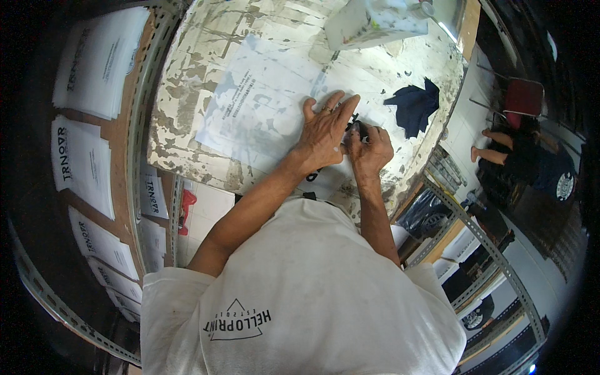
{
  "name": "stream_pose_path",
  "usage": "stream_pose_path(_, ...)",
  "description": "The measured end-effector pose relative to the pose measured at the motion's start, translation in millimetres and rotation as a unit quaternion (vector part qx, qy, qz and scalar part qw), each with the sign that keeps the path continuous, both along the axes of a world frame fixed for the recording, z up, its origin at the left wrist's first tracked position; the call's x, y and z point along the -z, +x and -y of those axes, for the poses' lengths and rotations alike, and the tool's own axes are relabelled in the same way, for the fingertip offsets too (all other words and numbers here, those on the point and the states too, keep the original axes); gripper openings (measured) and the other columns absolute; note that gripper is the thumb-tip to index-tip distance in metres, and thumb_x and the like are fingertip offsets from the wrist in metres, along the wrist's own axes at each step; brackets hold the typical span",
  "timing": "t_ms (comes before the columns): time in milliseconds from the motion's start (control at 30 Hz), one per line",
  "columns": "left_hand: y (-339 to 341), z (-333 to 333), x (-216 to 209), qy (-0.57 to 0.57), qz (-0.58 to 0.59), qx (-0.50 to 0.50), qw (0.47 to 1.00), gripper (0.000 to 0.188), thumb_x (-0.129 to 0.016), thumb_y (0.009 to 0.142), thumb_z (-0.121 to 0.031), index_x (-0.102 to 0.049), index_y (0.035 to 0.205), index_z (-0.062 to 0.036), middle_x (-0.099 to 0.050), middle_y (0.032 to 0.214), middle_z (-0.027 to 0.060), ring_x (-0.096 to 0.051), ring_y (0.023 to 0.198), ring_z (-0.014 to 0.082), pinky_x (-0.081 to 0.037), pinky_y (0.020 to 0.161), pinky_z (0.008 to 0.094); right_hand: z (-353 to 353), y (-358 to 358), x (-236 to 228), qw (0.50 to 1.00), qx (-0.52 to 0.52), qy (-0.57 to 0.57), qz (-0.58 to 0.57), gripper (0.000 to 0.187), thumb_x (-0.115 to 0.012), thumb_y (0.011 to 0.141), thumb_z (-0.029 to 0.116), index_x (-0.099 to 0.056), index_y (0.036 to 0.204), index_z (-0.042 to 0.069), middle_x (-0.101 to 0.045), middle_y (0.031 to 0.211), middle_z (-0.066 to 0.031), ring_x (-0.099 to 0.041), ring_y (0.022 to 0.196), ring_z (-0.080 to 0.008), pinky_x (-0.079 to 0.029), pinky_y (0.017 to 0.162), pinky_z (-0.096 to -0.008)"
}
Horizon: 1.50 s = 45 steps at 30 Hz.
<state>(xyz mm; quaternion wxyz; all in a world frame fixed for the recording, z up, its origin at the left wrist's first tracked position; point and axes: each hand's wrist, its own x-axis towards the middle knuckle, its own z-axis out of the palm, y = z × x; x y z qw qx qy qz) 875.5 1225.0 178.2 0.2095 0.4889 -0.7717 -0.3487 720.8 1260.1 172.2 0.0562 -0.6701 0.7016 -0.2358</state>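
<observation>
Toward the near right corner of the surface (178,147), right fingers (375,135) pinch a dark piece (361,129), axis unclear; seemingly empty left fingers (348,109) spread beside it.

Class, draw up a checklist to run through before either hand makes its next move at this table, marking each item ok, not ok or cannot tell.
1. Left hand spread palm-down at the work: ok.
2. Right hand gripping the small dark item: ok.
3. What that item is, identified: cannot tell; fingers hide much of it.
4. Dark blue cloth apart from both hands: ok, it lies to their right.
5. Pale container apart from both hands: ok, beyond them.
6. Tabletop free of stains: not ok, it is blotched all over.
</observation>
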Motion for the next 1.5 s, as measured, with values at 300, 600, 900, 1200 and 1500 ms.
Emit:
stream_pose_path(300, 0, -1, 0, 0.000, 0.007, -0.001, 1.000, 0.105, -0.081, 0.066, -0.010, -0.026, 0.156, -0.0069, -0.052, 0.149, 0.0130, -0.033, 0.149, 0.0296, -0.017, 0.109, 0.0599, 1, 1, -3, 1.000, 0.000, -0.003, 0.006, 0.020, -0.079, 0.078, 0.019, -0.074, 0.092, 0.005, -0.067, 0.080, -0.0116, -0.065, 0.072, -0.0299, -0.052, 0.063, -0.0411)
stream_pose_path(600, 0, -2, 4, -0.013, 0.019, -0.001, 1.000, 0.106, -0.082, 0.064, -0.009, -0.027, 0.156, -0.0061, -0.052, 0.149, 0.0131, -0.033, 0.149, 0.0296, -0.017, 0.109, 0.0600, 2, 1, -8, 0.999, 0.004, -0.014, 0.038, 0.020, -0.080, 0.077, 0.019, -0.075, 0.091, 0.005, -0.068, 0.079, -0.0120, -0.067, 0.071, -0.0289, -0.053, 0.064, -0.0396)
stream_pose_path(900, 1, 0, -1, 0.008, 0.002, 0.002, 1.000, 0.105, -0.081, 0.066, -0.011, -0.026, 0.156, -0.0073, -0.053, 0.148, 0.0130, -0.033, 0.149, 0.0297, -0.017, 0.109, 0.0593, 4, 1, -7, 0.999, 0.018, -0.023, 0.021, 0.020, -0.081, 0.077, 0.019, -0.076, 0.090, 0.004, -0.069, 0.078, -0.0119, -0.067, 0.068, -0.0295, -0.053, 0.063, -0.0399)
stream_pose_path(1200, 1, 0, -1, 0.023, 0.003, 0.008, 1.000, 0.108, -0.082, 0.066, -0.010, -0.026, 0.158, -0.0082, -0.049, 0.154, 0.0134, -0.031, 0.150, 0.0289, -0.015, 0.109, 0.0589, 4, 1, -10, 1.000, 0.018, -0.008, 0.004, 0.019, -0.080, 0.078, 0.018, -0.076, 0.088, 0.004, -0.070, 0.079, -0.0115, -0.068, 0.070, -0.0280, -0.053, 0.064, -0.0382)
stream_pose_path(1500, 1, 0, -2, -0.004, 0.011, 0.003, 1.000, 0.104, -0.080, 0.066, -0.009, -0.027, 0.156, -0.0061, -0.053, 0.148, 0.0129, -0.034, 0.148, 0.0295, -0.018, 0.108, 0.0590, 4, 1, -4, 1.000, -0.002, 0.015, 0.007, 0.020, -0.079, 0.076, 0.019, -0.074, 0.091, 0.006, -0.066, 0.081, -0.0117, -0.064, 0.074, -0.0316, -0.051, 0.063, -0.0424)
